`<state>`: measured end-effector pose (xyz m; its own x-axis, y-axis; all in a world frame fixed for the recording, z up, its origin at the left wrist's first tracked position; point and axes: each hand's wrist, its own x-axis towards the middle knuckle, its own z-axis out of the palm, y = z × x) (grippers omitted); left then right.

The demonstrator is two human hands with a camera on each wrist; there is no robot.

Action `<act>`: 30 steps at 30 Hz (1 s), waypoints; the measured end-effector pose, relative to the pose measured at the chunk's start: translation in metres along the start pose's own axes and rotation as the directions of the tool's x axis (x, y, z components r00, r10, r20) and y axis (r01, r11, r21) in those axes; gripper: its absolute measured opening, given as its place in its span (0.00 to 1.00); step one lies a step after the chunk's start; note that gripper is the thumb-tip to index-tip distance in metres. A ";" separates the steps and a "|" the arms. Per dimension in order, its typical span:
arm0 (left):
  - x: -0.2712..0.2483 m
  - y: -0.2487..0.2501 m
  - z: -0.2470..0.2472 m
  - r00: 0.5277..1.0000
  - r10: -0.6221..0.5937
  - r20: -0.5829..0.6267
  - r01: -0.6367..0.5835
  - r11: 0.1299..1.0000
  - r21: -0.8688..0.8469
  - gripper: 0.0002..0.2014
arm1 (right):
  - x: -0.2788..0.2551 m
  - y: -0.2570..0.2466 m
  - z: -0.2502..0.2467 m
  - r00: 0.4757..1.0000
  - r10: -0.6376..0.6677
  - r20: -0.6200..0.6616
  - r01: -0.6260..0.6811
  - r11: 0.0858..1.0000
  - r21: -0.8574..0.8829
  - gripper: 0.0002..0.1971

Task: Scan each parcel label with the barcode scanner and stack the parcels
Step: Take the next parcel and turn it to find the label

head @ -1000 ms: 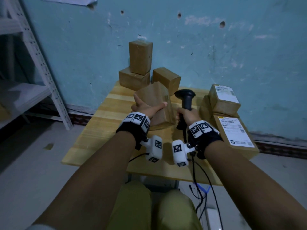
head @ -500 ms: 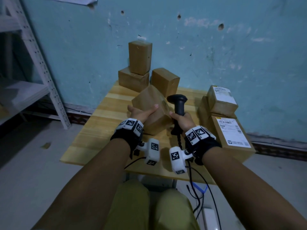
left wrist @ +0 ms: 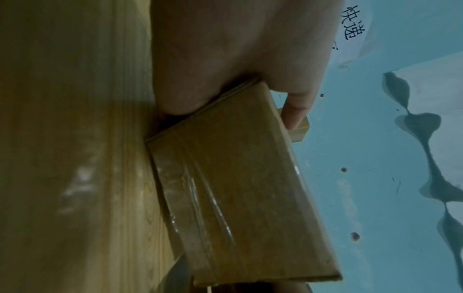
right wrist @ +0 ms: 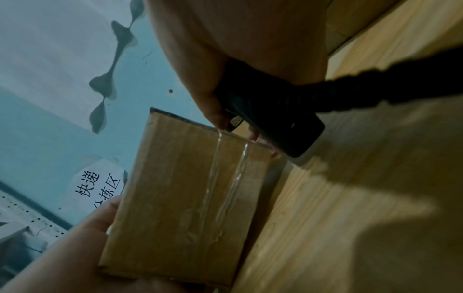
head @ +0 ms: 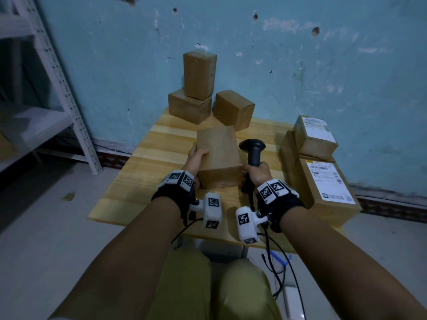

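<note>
A plain brown parcel lies low on the wooden table, its top face bare of any label. My left hand grips its left side, thumb on top. In the left wrist view the parcel shows a taped face beside the table. My right hand holds the black barcode scanner upright by its handle, just right of the parcel, with fingertips touching the parcel's near right corner. The right wrist view shows the scanner handle against the parcel. Whether the parcel rests fully on the table I cannot tell.
At the table's back stand three plain boxes: one upright box on a flat box, and a tilted box. On the right, a small labelled box sits beside a large labelled box. A metal shelf stands left.
The parcel, held tilted up in front of the scanner before, has come down flat and nearer to me. Both hands moved with it; the scanner stays in my right hand.
</note>
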<state>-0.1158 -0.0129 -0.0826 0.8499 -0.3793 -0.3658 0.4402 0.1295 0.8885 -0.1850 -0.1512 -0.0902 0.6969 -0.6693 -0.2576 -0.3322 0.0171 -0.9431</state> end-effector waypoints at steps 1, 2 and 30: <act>0.002 -0.001 0.000 1.000 0.006 0.016 -0.006 1.000 -0.019 0.26 | 0.001 0.001 0.000 1.000 -0.002 -0.009 0.002 1.000 -0.002 0.17; 0.002 -0.001 0.000 1.000 0.002 0.027 -0.001 1.000 -0.027 0.24 | 0.000 0.001 0.001 1.000 -0.001 -0.014 0.001 1.000 -0.001 0.17; -0.005 0.011 -0.005 0.972 -0.217 0.093 0.224 0.972 -0.076 0.41 | -0.003 -0.006 -0.015 0.996 0.066 0.068 -0.075 0.986 0.149 0.08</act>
<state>-0.1144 -0.0051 -0.0723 0.7037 -0.4817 -0.5222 0.6400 0.1108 0.7603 -0.1947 -0.1601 -0.0810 0.7152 -0.6146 -0.3328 -0.2853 0.1780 -0.9418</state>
